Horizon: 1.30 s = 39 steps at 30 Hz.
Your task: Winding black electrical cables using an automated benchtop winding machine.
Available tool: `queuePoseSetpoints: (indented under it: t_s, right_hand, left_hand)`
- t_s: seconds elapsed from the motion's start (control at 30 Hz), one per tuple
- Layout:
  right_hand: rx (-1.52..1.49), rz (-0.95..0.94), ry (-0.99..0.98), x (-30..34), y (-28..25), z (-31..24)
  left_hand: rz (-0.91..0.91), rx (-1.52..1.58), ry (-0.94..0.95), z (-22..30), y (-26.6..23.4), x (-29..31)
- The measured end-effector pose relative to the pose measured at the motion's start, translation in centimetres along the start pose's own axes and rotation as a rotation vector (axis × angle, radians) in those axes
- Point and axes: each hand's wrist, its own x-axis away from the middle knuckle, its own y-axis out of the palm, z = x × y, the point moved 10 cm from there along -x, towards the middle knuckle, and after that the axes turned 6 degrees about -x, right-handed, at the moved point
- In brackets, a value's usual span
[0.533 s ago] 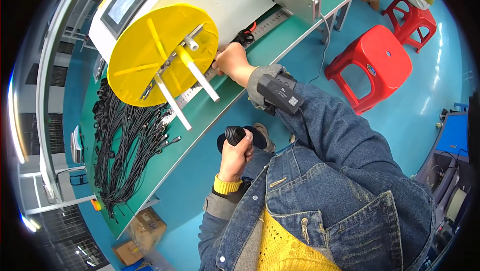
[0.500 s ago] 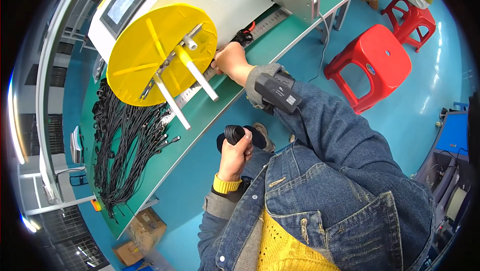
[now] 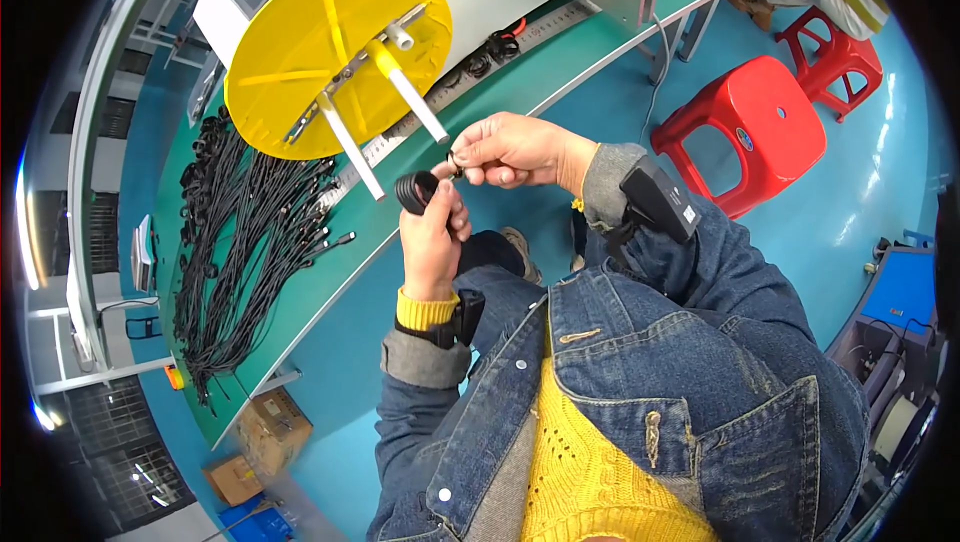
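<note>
Left hand has its fingers wrapped around a coiled black cable, held up just off the green bench. Right hand pinches the cable's end beside it, under the yellow winding disc.

A yellow disc stands over a green bench, black cables on it, red stools on blue floor.

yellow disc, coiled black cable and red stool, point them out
yellow disc point(image 3: 300, 52), head view, on its flat face
coiled black cable point(image 3: 414, 189), head view, on the coil's top
red stool point(image 3: 752, 112), head view, on its seat
</note>
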Motion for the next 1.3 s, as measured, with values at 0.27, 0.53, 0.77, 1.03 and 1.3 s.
queuePoseSetpoints:
  t_s: [0.27, 0.53, 0.77, 1.03, 1.3]
  right_hand:
    - [0.098, -0.170, -0.173, 2.2, 2.5, 0.7]
    - [0.285, -0.038, -0.117, 6.3, 1.1, 0.7]
    - [0.722, 0.155, -0.176, 10.2, 1.1, -4.4]
    - [1.536, 0.023, -0.381, 11.0, 6.1, -4.7]
    - [0.748, -0.025, -0.367, 9.0, 2.7, -0.2]
  left_hand:
    - [-0.023, -0.031, 0.011, 0.1, -1.1, -0.7]
    - [-0.257, -0.333, -0.078, -1.4, 3.8, 0.5]
    - [-0.302, -0.496, -0.112, -2.0, 5.6, 2.1]
    - [-0.458, -0.753, 0.122, -2.3, 9.0, 1.8]
    - [-0.426, -0.348, -0.039, -2.2, 7.0, 4.0]
